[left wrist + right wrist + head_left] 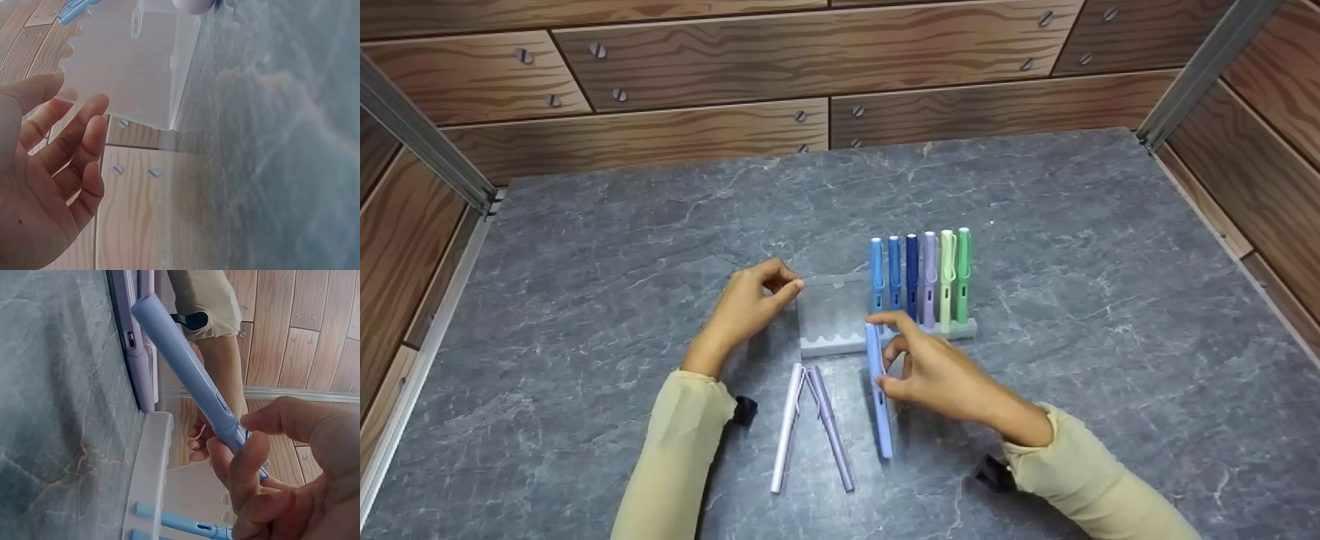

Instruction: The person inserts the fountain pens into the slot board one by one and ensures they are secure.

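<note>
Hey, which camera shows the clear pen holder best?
The head view: it shows the pen holder end to end, though the right hand covers some. Both wrist views show only part of it, close up.

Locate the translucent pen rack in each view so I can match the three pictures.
Head: the translucent pen rack sits near the picture's centre, pens standing in its right part.
Left wrist: upper left, cut off by the top edge.
Right wrist: lower middle, cut off by the bottom edge.
Shared landmark: the left hand, at the rack's left end in the head view, lower left in the left-wrist view, near the middle in the right-wrist view.
</note>
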The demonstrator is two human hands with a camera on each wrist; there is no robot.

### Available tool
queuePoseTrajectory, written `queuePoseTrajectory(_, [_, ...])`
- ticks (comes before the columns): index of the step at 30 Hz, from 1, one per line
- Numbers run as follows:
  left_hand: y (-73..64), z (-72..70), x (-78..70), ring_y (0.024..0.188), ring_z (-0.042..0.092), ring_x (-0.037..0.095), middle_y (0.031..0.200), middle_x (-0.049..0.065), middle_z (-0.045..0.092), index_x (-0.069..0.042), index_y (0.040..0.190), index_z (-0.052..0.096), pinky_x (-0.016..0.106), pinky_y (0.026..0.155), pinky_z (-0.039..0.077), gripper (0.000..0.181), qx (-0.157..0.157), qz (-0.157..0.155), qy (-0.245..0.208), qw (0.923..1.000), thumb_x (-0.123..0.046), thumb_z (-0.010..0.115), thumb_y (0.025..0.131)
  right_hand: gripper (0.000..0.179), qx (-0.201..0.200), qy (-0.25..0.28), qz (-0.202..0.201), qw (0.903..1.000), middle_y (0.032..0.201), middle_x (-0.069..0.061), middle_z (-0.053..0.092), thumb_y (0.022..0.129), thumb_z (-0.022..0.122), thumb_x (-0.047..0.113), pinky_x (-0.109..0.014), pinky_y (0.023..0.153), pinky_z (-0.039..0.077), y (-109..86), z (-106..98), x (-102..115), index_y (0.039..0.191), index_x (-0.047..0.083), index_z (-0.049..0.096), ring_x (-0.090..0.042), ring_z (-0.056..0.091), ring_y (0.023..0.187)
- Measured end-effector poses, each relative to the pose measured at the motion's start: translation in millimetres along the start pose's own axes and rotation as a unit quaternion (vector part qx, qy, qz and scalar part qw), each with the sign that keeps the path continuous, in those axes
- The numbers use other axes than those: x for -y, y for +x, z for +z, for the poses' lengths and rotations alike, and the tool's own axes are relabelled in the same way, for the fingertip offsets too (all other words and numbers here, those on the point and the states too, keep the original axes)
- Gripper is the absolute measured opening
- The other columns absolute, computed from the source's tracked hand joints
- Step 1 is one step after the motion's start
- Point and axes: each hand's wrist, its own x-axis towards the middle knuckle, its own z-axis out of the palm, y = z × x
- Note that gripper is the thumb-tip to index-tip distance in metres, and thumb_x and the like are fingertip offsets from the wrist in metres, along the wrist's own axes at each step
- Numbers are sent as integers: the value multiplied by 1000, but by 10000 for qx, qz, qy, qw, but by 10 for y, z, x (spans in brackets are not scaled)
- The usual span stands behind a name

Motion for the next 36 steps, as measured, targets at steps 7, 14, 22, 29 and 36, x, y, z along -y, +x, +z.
queuePoseTrajectory(7, [-4, 6, 1, 83, 65, 20, 90, 7, 72, -8, 92, 68, 36, 78, 49, 13, -28, 17, -2, 10000, -21, 66, 91, 66, -250, -42, -10, 9997, 88, -3, 64, 79, 70, 1, -22, 50, 47, 23, -6, 26, 137, 12, 40, -2, 51, 58])
queuePoseTrajectory(14, [-2, 13, 3, 83, 64, 20, 90, 7, 72, -9, 91, 68, 33, 76, 48, 14, -40, 40, 17, 10000, -22, 66, 91, 64, -775, -203, -203, 9966, 86, -4, 65, 80, 70, 0, -21, 50, 44, 44, -15, 32, 135, 13, 41, -2, 49, 57])
queuePoseTrajectory(22, [-2, -2, -2, 84, 64, 20, 90, 6, 72, -9, 91, 69, 34, 76, 48, 15, -25, -60, 25, 10000, -24, 66, 92, 62, -1385, -366, -438, 9887, 86, -6, 66, 79, 71, -2, -20, 51, 44, 93, -22, 57, 132, 14, 44, -2, 47, 58])
queuePoseTrajectory(29, [-2, 0, -4, 84, 64, 20, 90, 7, 72, -9, 92, 68, 32, 76, 48, 15, 6, -99, -50, 9999, -23, 65, 92, 62, -1925, -641, -610, 9773, 89, -8, 68, 78, 72, -1, -20, 49, 40, 171, -11, 86, 132, 11, 43, -3, 47, 56])
queuePoseTrajectory(36, [2, -1, -3, 85, 65, 21, 91, 7, 72, -9, 93, 68, 35, 78, 50, 15, 24, -56, -22, 10000, -23, 65, 92, 63, -2170, -818, -865, 9689, 89, -8, 69, 78, 74, 1, -19, 47, 36, 184, 0, 95, 132, 10, 42, -3, 46, 54])
